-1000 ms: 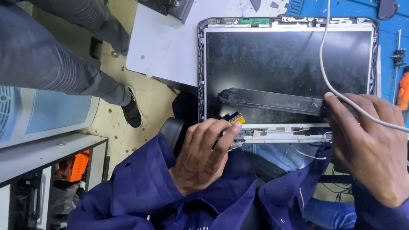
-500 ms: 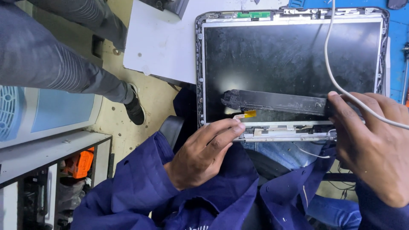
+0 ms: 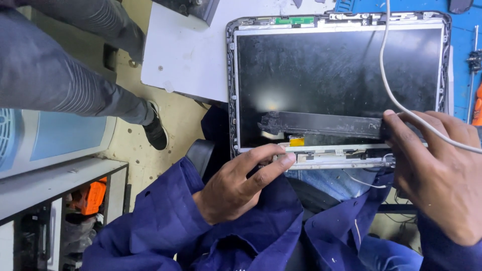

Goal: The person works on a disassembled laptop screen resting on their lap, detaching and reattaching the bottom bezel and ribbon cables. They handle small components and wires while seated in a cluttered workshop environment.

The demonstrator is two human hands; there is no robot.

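I see the laptop screen panel (image 3: 341, 80) lying flat, filling the view from 12 to 3 o'clock, its near edge hanging over my lap. My left hand (image 3: 236, 185) sits at about 6 o'clock; its fingers (image 3: 273, 159) are curled loosely, tips pressed against the left end of the panel's pale bottom rail (image 3: 341, 155), not clamped around anything. My right hand (image 3: 442, 175) is at 4 o'clock, fingers bent down over the right end of that rail and the end of the dark bezel strip (image 3: 321, 123) lying across the glass; whether it truly pinches the strip I cannot tell. A white cable (image 3: 389, 85) runs from 12 o'clock down across the screen and over the right hand.

Room is tight: the panel's left edge sits beside a white board (image 3: 186, 50) at 11 o'clock, and past that another person's grey-trousered leg and black shoe (image 3: 155, 131) stand at 9 o'clock. A blue work mat (image 3: 464, 60) with small tools borders the right edge at 2 o'clock. Free space is only between my hands, above my blue sleeves (image 3: 165, 221).

Against half a second ago, the left fingers have slid a little lower along the rail, uncovering the yellow tab (image 3: 297, 141).
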